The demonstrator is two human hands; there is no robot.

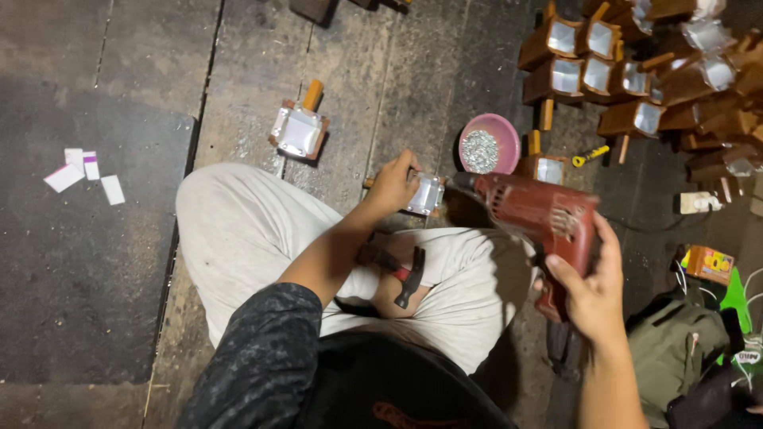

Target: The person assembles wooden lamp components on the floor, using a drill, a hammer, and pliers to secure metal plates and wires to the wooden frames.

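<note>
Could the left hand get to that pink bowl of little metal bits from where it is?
Probably yes. The pink bowl sits on the floor just beyond the left hand, with nothing lying between them. But that hand is gripping a small wooden box, so it would have to let go first.

Dim scene overall, I read one light source above and slightly ahead. Pale trousers [238,230] catch most of it and look nearly washed out. Metal faces on the stacked wooden boxes [636,79] throw glare, top right. Dark mat [79,262] on the left swallows detail. Deep shadow under the drill [540,218] and between the knees. Lower right corner murky. Right hand [596,294] slightly soft, motion blur. Floor planks bend a little toward the edges.
</note>
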